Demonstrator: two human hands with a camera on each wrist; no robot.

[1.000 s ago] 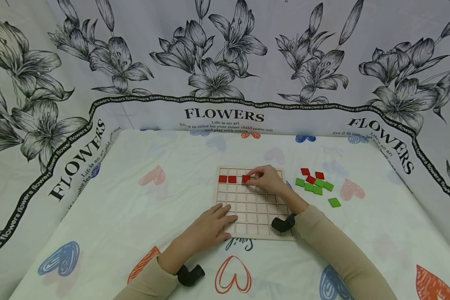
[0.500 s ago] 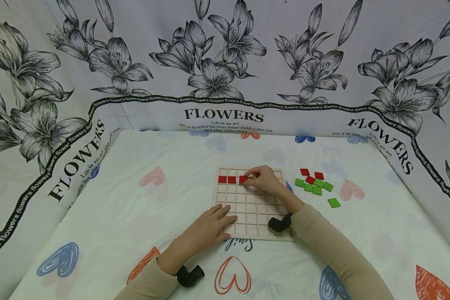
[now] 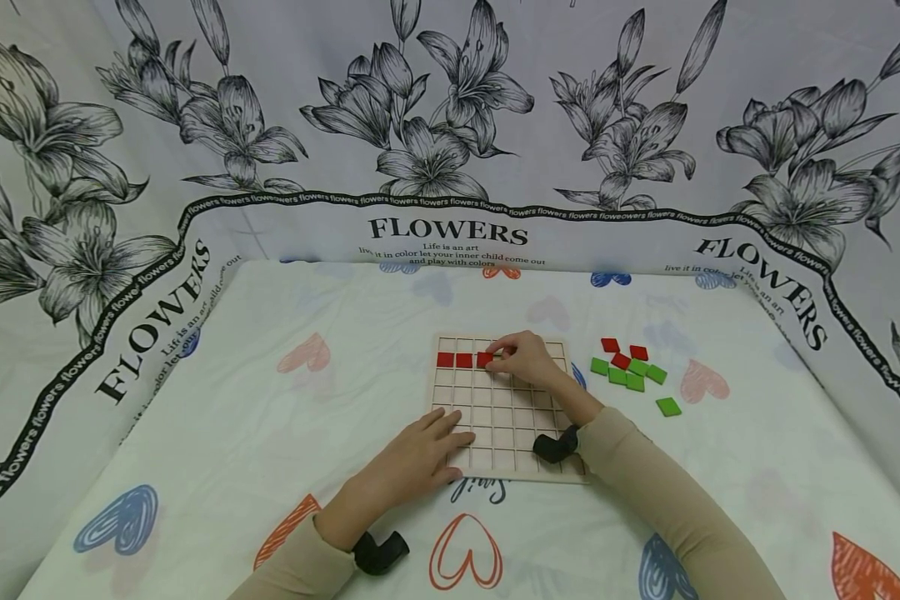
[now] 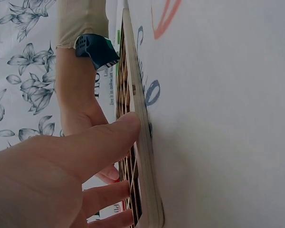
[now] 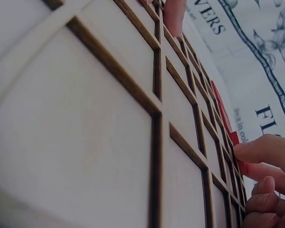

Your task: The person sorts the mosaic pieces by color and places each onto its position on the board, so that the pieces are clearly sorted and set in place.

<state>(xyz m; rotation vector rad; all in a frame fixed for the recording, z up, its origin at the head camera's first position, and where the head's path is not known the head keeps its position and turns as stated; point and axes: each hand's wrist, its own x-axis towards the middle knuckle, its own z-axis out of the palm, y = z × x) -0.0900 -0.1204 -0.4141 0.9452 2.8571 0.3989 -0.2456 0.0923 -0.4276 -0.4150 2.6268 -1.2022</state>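
Observation:
A wooden grid board (image 3: 503, 414) with square cells lies on the cloth. My right hand (image 3: 527, 360) pinches a red square tile (image 3: 483, 360) between thumb and fingertips, over the third cell of the second row from the far edge. Two more red tiles (image 3: 453, 360) sit side by side in that row, at its left end. In the right wrist view the pinched red tile (image 5: 234, 138) stands slightly proud of the grid. My left hand (image 3: 414, 454) rests on the board's near left corner with fingers spread; its thumb (image 4: 126, 126) touches the board's edge.
To the right of the board lie several loose green tiles (image 3: 617, 375) and three loose red tiles (image 3: 610, 344). One green tile (image 3: 668, 407) is set apart, nearer me. A flower-printed curtain (image 3: 435, 125) hangs behind the heart-patterned cloth (image 3: 360, 400).
My right hand has shifted slightly left with the red tile, bringing it closer to the two tiles in the row. My left hand stays in place.

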